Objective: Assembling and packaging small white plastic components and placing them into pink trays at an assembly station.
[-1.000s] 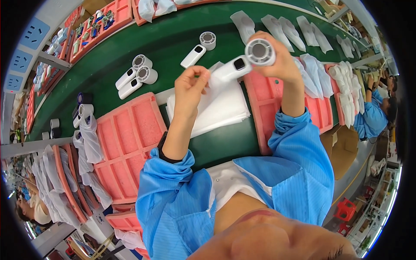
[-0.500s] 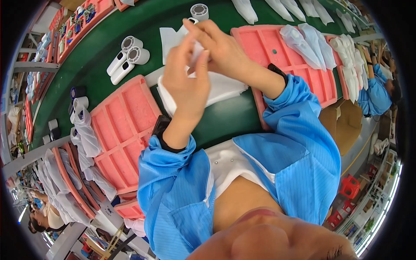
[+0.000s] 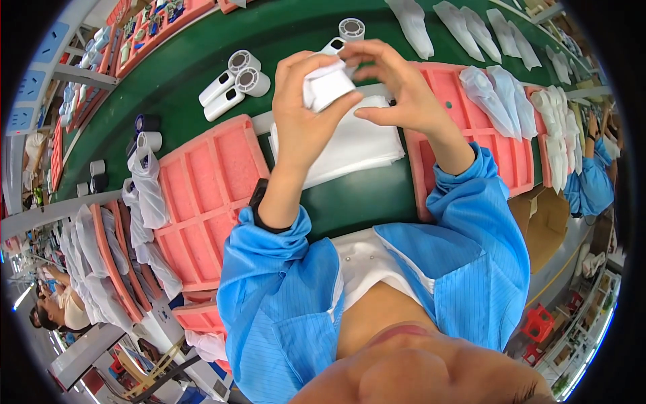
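Note:
My left hand [image 3: 299, 101] is closed round a small bundle in white wrapping [image 3: 330, 89], raised above the table. A flat white face of the bundle shows; what lies inside the wrapping is hidden. Just to the right, my right hand [image 3: 400, 87] has its fingers spread, with the fingertips close to the bundle and nothing seen in its grip. Under both hands lies a stack of thin white sheets or sleeves [image 3: 356, 145]. Beyond the bundle, a white handheld device with a dark window [image 3: 334, 46] rests on the green table, partly covered by my fingers.
Pink divided trays flank the stack, one on the left [image 3: 208, 182] and one on the right [image 3: 484, 158] with wrapped items [image 3: 491, 97] on it. White devices with round grey ends [image 3: 252, 82] lie farther left on the green table [image 3: 350, 205]. Wrapped pieces [image 3: 412, 27] lie along the far side.
My hands have come apart: the right has opened away from the left, which now holds the white bundle in plain sight. The whole view has shifted slightly.

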Demonstrator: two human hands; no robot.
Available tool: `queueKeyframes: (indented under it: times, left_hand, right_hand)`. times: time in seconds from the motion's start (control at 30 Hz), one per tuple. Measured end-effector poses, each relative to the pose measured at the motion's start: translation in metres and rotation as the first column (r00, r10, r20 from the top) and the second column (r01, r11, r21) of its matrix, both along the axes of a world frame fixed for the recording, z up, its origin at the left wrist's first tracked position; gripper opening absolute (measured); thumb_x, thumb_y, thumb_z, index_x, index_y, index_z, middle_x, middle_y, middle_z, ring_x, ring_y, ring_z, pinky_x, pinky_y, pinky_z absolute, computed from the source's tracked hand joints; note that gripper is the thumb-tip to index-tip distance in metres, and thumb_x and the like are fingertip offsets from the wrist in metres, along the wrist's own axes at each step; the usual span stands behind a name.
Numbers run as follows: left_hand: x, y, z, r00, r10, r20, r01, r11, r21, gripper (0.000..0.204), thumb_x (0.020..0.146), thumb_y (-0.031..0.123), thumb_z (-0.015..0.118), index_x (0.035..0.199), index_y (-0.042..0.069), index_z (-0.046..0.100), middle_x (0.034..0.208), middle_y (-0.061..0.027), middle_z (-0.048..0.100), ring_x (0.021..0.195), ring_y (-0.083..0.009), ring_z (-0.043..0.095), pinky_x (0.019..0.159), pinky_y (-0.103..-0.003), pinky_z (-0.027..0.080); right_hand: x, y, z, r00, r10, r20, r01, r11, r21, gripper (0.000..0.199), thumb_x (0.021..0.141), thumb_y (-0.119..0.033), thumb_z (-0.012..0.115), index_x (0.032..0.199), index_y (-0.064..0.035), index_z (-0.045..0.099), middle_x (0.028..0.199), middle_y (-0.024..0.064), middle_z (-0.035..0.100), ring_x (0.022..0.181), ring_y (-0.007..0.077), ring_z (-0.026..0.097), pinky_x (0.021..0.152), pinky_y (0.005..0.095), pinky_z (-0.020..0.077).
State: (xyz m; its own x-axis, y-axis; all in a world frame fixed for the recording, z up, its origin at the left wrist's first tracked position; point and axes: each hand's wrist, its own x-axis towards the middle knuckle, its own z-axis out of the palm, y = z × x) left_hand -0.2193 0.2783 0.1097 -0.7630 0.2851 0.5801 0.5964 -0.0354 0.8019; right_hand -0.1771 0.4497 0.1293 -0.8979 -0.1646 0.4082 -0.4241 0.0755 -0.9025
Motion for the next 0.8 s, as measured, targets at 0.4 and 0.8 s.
queueKeyframes:
  times: [0.4, 0.8]
  left_hand:
    - [0.010, -0.001, 0.003, 0.947, 0.287, -0.144, -0.262, 0.949, 0.175, 0.036, 0.066, 0.017, 0.082, 0.096, 0.007, 0.065, 0.124, -0.0094, 0.045, 0.113, -0.0226, 0.046, 0.090, -0.034, 0.040]
    - [-0.010, -0.002, -0.016, 0.889, 0.183, 0.420, -0.250, 0.962, 0.110, 0.026, 0.071, 0.018, 0.078, 0.090, 0.007, 0.064, 0.095, -0.0063, 0.056, 0.084, -0.0153, 0.055, 0.068, -0.024, 0.041]
  right_hand:
    - [-0.005, -0.007, -0.015, 0.806, -0.327, -0.492, 0.581, 0.590, 0.560, 0.041, 0.069, -0.003, 0.070, 0.108, -0.0010, 0.058, 0.092, 0.0099, 0.063, 0.080, 0.0227, 0.063, 0.067, 0.0333, 0.0491]
    - [-0.023, 0.052, 0.007, 0.929, -0.092, 0.358, -0.006, 0.964, 0.265, 0.030, 0.085, -0.022, 0.065, 0.107, -0.0028, 0.057, 0.083, 0.0063, 0.065, 0.072, 0.0120, 0.062, 0.064, 0.0276, 0.0489]
